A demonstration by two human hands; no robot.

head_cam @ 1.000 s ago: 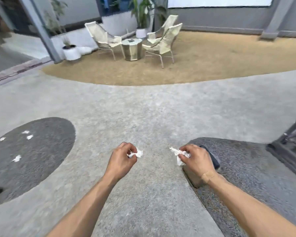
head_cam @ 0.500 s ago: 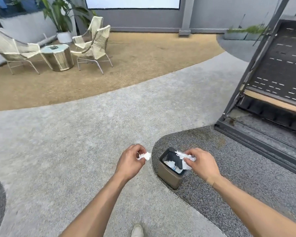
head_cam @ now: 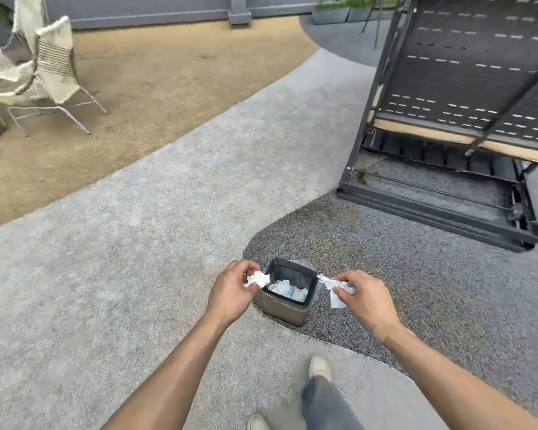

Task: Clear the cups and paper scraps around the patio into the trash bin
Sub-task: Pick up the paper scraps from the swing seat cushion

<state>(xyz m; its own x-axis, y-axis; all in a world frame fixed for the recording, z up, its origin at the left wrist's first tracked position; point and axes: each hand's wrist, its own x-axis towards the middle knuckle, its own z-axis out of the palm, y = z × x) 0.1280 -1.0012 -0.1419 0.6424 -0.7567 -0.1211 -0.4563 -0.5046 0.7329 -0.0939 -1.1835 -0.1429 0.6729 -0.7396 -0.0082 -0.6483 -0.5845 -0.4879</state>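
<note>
The trash bin (head_cam: 288, 290) stands open on the dark gravel between my hands. My left hand (head_cam: 230, 291) pinches a paper scrap (head_cam: 257, 279), my right hand (head_cam: 365, 301) grips another scrap (head_cam: 334, 290); I bring both over the mouth before letting go

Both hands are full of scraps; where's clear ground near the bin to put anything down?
Bare light paving lies left of the trash bin, toward the chairs. Dark gravel between bin and metal frame is free. The left hand and right hand crowd the bin's rim.
</note>
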